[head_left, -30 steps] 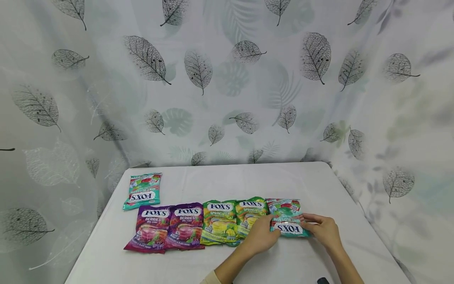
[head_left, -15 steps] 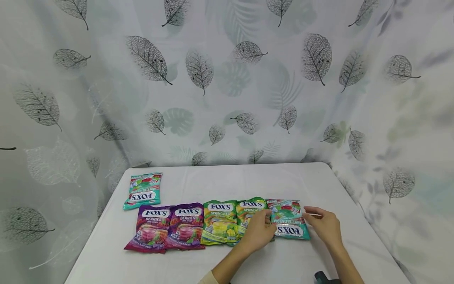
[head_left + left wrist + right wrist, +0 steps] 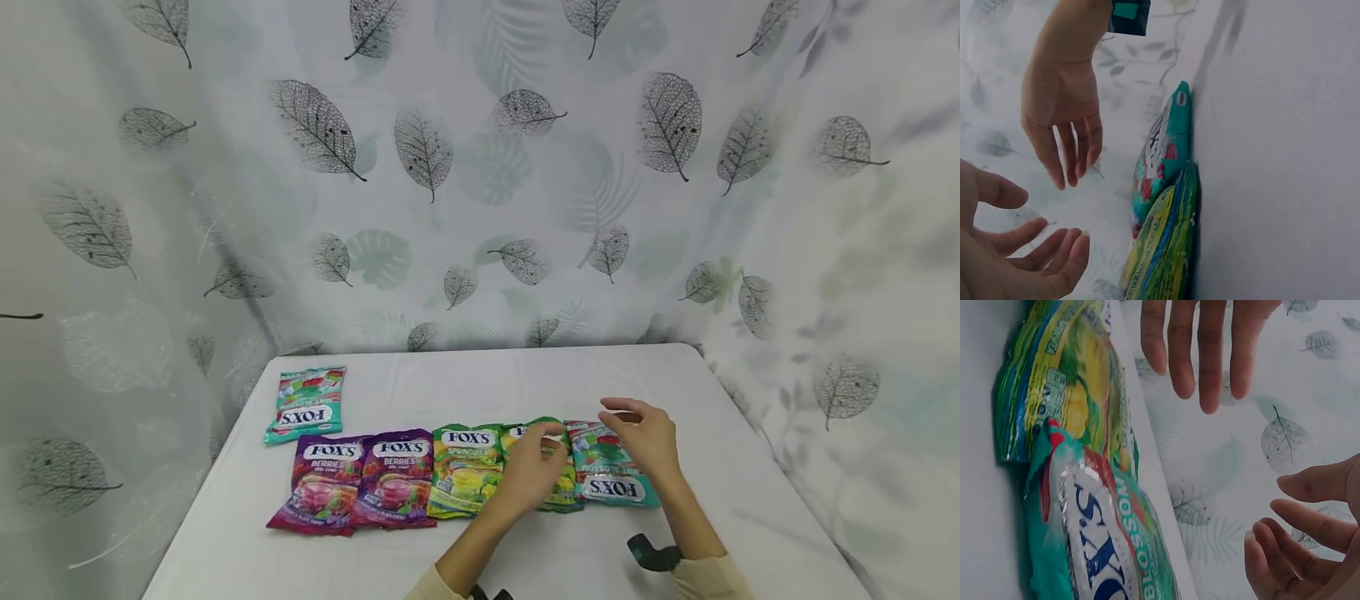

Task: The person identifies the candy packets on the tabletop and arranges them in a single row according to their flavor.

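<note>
My left hand [image 3: 531, 471] hovers over the right-hand yellow-green Spring Tea candy bag [image 3: 567, 493], fingers loosely bent and holding nothing; it covers part of the bag. Just above the teal Mint Blossom candy bag [image 3: 617, 490] is my right hand [image 3: 647, 437], its fingers spread and bare of any object. That bag lies upside down at the right end of a row, edge against the Spring Tea bag. In the left wrist view both bags lie below the hands, with a gap between. The right wrist view shows the teal bag [image 3: 1100, 550] overlapping the yellow-green one [image 3: 1066, 381].
Another Spring Tea bag [image 3: 467, 475] and two purple Berries bags [image 3: 322, 487] continue the row leftward. A second Mint Blossom bag [image 3: 307, 402] lies behind the row's left end. The white table [image 3: 360, 571] meets a leaf-print curtain [image 3: 480, 208] at the back.
Both hands have come away from the right-hand Mint Blossom bag. The left hand moved left and up over the Spring Tea bag; the right hand rose and moved left. The bag stays in the row.
</note>
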`<state>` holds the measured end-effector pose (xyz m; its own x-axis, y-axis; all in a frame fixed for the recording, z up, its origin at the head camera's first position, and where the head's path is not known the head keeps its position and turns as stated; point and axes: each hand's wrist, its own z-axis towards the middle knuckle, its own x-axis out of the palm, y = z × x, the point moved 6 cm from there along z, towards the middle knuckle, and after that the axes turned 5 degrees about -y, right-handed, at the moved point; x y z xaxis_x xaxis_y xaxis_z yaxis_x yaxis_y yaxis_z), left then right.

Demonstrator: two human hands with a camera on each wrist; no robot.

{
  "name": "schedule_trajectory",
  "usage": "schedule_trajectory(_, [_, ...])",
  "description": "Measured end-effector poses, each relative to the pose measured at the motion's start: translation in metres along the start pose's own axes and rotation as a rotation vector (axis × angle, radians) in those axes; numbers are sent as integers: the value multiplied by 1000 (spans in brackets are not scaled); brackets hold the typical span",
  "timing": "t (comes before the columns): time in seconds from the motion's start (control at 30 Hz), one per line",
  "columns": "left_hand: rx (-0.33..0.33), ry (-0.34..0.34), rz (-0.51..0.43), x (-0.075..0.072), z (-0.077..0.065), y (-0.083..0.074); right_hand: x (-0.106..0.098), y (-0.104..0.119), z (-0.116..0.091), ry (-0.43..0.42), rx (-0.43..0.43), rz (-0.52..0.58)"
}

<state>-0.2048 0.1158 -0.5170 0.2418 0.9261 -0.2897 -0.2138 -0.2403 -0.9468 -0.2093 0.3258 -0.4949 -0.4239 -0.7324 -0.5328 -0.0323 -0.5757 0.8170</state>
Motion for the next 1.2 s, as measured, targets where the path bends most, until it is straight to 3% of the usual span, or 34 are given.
schedule_trajectory(0.33, [19,-75,-11,-41,8,-1,35,17,9,60,-47,69])
schedule_trajectory(0.6, [18,-122,32,-71,11,11,69,35,13,134,-59,93])
schedule_trajectory(0.93, [7,-193,76,-109,14,23,113,68,17,224,-155,138])
schedule_trajectory(1.2, [-4,-268,101,-142,8,34,145,90,20,275,-186,137])
